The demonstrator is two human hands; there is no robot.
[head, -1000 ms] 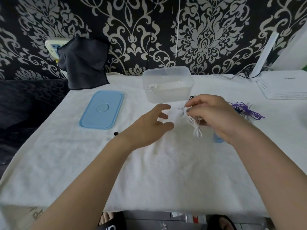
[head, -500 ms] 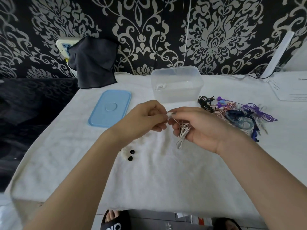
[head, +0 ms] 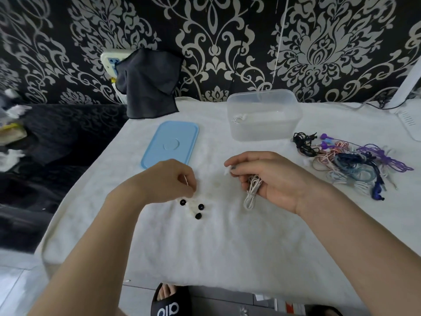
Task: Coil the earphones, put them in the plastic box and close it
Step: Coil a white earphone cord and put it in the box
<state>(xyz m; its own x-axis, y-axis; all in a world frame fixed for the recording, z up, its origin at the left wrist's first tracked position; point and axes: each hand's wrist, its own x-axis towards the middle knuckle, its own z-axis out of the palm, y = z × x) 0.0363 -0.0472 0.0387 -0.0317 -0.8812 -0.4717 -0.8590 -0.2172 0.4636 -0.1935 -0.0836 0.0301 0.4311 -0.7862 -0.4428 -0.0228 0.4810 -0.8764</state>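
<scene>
Nearest, the left hand curled its fingers around white earbuds with black tips. Right of it, the right hand gripped the coiled white earphone cable. Beyond lay the blue lid and open plastic box.

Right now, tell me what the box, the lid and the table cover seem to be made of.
The box: probably plastic, clear and slightly frosted; the cover and a white earphone inside show through its walls.
The lid: likely plastic too, light blue, opaque, smooth and matte, with a moulded ring in its middle.
The table cover: looks like white cloth, perhaps towelling; it has a soft fuzzy nap and droops over the edge.
</scene>
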